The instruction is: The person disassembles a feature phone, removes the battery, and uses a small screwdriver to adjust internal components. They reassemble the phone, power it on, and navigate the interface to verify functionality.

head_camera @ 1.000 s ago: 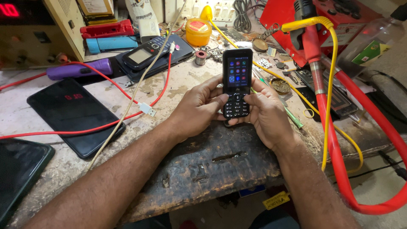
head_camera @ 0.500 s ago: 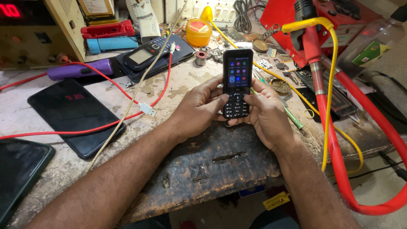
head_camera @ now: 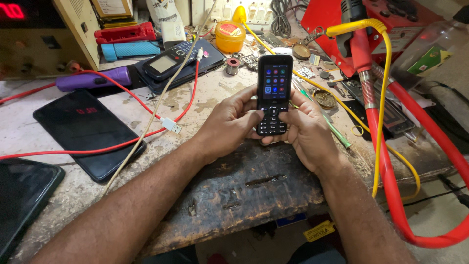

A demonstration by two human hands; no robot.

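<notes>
The table [head_camera: 58,205] is crowded: a dark smartphone [head_camera: 88,132] lies left, a red hose [head_camera: 391,161] and yellow cable [head_camera: 381,98] hang right, leaving open room only along the worn front edge. There both hands hold a black keypad phone [head_camera: 273,93] upright, screen lit. The left hand [head_camera: 229,122] and right hand [head_camera: 305,132] have their fingers clamped on its lower half, thumbs on the keys.

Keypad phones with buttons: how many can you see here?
2. One keypad phone is upright in both hands; the second phone lies on the bench behind the left hand. Clutter may hide more.
</notes>
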